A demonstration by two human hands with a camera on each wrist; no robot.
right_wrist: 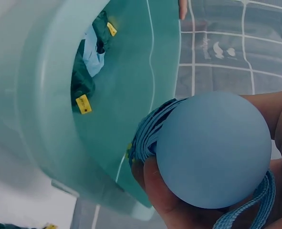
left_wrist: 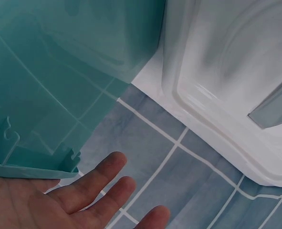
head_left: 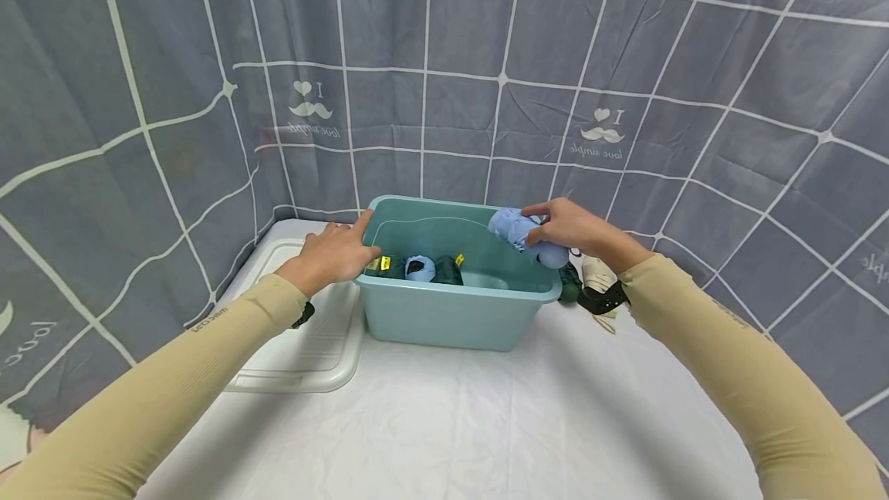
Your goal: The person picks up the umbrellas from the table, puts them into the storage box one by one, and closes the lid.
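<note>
My right hand (head_left: 572, 226) grips a folded light-blue umbrella (head_left: 510, 227) over the right end of a teal plastic bin (head_left: 444, 319). In the right wrist view the umbrella's smooth round handle end (right_wrist: 212, 150) faces the camera, a braided wrist strap (right_wrist: 262, 198) looping below it. At the bin's left rim, my left hand (head_left: 335, 253) has its fingers extended, the palm right by the edge. Inside the bin, along its near wall, lie a blue folded umbrella (head_left: 420, 269) and dark green ones (head_left: 447, 271) with yellow tags.
Left of the bin, a white lid (head_left: 305, 353) lies flat on the white-covered table (head_left: 444, 415). A beige folded bundle (head_left: 596, 275) and a dark green one (head_left: 569, 284) lie to its right, partly behind my right wrist. A grey checked curtain (head_left: 458, 114) hangs behind.
</note>
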